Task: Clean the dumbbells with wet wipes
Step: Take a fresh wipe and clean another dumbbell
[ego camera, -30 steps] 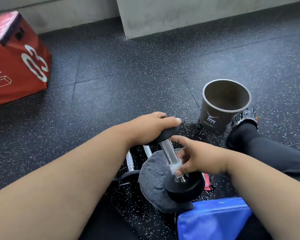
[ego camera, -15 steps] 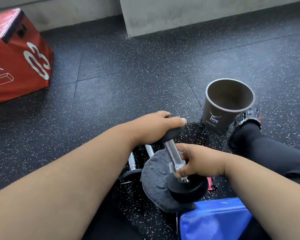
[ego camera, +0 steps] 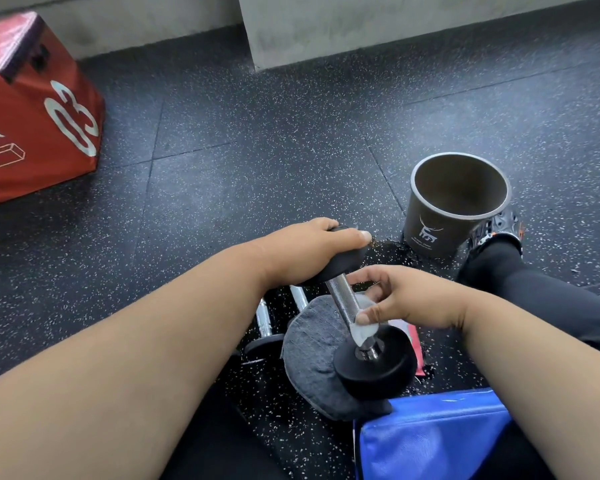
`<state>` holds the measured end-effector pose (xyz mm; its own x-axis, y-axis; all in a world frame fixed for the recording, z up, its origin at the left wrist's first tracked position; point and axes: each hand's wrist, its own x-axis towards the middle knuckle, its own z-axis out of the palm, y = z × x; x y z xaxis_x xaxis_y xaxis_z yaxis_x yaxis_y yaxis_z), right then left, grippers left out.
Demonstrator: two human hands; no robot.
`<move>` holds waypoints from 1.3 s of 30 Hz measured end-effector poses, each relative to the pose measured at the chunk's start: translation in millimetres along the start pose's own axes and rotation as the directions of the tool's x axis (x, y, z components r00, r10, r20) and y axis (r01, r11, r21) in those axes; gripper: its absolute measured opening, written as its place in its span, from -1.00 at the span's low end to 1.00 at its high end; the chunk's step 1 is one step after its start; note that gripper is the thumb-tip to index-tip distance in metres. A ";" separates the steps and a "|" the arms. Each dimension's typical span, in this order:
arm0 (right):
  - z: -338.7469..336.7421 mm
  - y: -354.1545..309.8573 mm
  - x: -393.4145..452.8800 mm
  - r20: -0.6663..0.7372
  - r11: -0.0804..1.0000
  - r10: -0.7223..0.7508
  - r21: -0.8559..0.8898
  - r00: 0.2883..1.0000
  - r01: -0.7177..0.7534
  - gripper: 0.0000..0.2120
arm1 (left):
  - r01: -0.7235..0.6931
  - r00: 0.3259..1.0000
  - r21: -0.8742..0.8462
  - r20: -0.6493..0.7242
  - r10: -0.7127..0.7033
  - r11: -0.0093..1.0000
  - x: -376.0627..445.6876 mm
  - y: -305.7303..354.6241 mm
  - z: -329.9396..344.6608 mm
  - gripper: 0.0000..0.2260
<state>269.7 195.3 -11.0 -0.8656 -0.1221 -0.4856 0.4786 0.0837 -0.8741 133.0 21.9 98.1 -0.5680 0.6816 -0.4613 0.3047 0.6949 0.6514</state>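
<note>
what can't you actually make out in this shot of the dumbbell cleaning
All in the head view:
- Far head of the held dumbbell: mostly covered by the left hand.
- Wet wipe: largely hidden under the right hand, so its size is unclear.
- Spare dumbbells on the floor: cut off by the left forearm and grey cloth.
- Red packet: mostly hidden behind the dumbbell, label unreadable.
- Cup print: too small to read.

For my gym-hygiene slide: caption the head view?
Left hand steadies a dumbbell while right hand rubs a wet wipe along its handle.
</note>
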 end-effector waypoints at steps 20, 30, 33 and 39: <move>5.6 -46.6 -35.6 -0.125 0.867 -0.064 -0.498 0.990 -0.007 -0.73 | 0.029 0.997 -0.117 0.073 -0.020 0.993 -4.3 3.0 -0.6 -0.33; 61.0 -40.6 -3.9 -0.551 0.907 -0.356 -0.399 0.755 0.136 -0.71 | 0.120 0.992 -0.103 0.047 -0.116 0.987 -8.5 12.8 1.2 -0.55; 65.4 -36.3 2.6 -0.612 0.892 -0.404 -0.430 0.680 0.142 -0.61 | 0.119 0.992 -0.080 0.039 -0.116 0.990 -6.2 10.1 2.2 -0.54; 69.2 -33.9 9.6 -0.699 0.955 -0.293 -0.238 0.652 0.174 -0.48 | 0.115 0.993 -0.088 0.038 -0.112 0.989 -4.6 9.3 3.4 -0.50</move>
<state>255.4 122.9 13.0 -0.8079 0.5872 -0.0503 0.2711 0.2945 -0.9164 141.1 26.0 104.1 -0.5690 0.6076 -0.5542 0.1683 0.7457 0.6446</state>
